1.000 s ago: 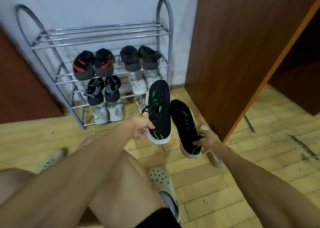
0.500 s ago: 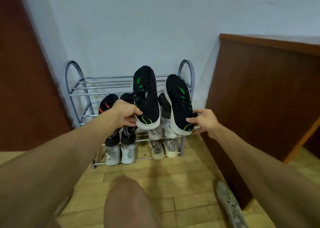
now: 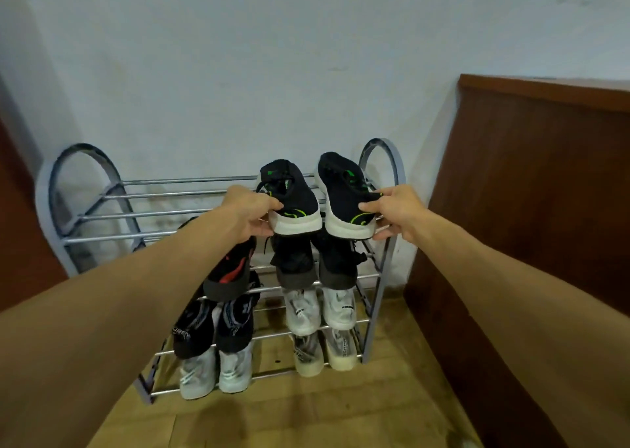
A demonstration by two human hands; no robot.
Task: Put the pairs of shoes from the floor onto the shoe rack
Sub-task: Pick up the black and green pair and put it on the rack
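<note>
At the top shelf of the rack, right end — two black shoes: my left hand grips the left shoe by its heel, my right hand the right shoe. Three shelves below hold other shoes — my forearm hides some.

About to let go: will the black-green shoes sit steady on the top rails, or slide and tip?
Probably light: left hand and right hand each carry a shoe by a heel pinch. Knit uppers look soft; the thick white soles likely stay stiff and bridge the rails. The rails are smooth, spaced bars, so a heel could slip through.
</note>
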